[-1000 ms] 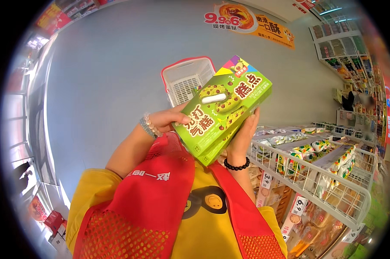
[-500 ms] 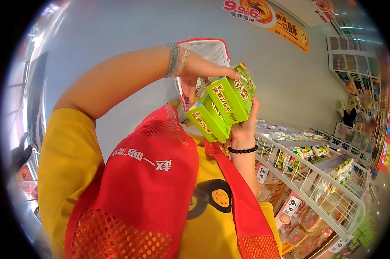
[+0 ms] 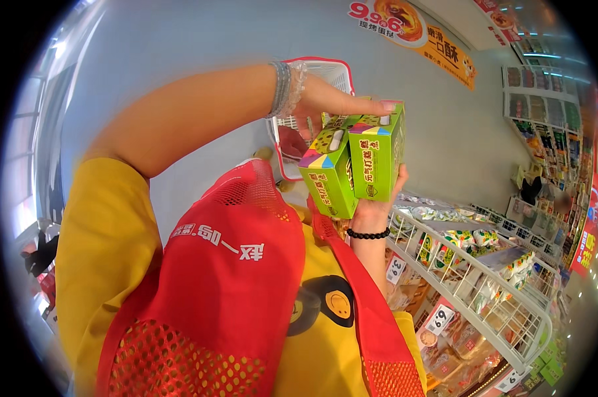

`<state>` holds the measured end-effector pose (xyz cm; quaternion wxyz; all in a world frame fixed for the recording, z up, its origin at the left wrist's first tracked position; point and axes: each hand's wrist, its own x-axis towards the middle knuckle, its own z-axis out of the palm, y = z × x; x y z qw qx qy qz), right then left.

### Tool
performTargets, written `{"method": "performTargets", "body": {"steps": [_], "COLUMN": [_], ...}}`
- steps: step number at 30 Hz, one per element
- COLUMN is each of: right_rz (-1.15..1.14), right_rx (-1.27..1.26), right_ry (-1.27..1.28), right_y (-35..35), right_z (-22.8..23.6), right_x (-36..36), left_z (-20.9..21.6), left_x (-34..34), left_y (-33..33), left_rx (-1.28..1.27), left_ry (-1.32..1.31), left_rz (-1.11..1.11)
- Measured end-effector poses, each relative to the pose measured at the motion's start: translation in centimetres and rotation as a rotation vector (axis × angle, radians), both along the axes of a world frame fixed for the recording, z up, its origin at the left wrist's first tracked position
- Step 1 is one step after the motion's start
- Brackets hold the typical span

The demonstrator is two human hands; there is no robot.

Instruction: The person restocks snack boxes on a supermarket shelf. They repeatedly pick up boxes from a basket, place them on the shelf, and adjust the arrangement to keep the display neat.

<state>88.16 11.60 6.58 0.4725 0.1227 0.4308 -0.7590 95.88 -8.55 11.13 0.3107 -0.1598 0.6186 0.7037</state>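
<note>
Two green food cartons [image 3: 377, 162] with colourful striped tops are held side by side in front of my chest. My left hand [image 3: 322, 99] reaches over them from the left, its thumb stretched along the top of the right-hand carton. The fingers of that hand are partly hidden behind the left carton [image 3: 328, 188]. My right hand [image 3: 377, 206] grips the pair from below and the right side, mostly covered by them. Both cartons are upright, slightly tilted, and touch each other.
Behind the cartons a white plastic basket [image 3: 328, 69] with a red rim stands on the grey floor [image 3: 233, 40]. To the right is a white wire display rack [image 3: 484, 301] with packaged goods. Stocked shelves [image 3: 540, 99] line the far right. A floor sticker [image 3: 405, 26] lies ahead.
The cartons have been turned, so their striped tops now show more. My left hand has shifted a little to the right with its thumb further across the top. Both hands keep their hold.
</note>
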Motion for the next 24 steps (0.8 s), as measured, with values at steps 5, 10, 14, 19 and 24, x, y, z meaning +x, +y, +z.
{"method": "performTargets", "body": {"steps": [5,10,14,19,24], "right_rz": [-0.025,0.035,0.036,0.103,0.170], "right_rx": [-0.234,-0.389,-0.374,-0.486,-0.620], "right_ry": [0.175,0.149,0.283,0.259,0.251], "right_y": [0.5,2.3,2.7,3.5,4.7], "right_z": [-0.3,-1.3,-1.7,-1.6,-1.9], "right_x": [-0.9,-3.1,-3.7,-4.0,-3.8], "left_z": [0.1,0.6,1.1,2.3,3.4], "left_x": [-0.3,1.3,2.4,3.1,3.6], "left_y": [3.9,5.9,7.2,7.7,7.5], "left_rx": [-0.009,-0.369,-0.461,-0.592,-0.709], "left_ry": [0.499,0.496,0.611,0.637,0.747], "left_rz": [0.279,0.308,0.337,0.285,0.230]}}
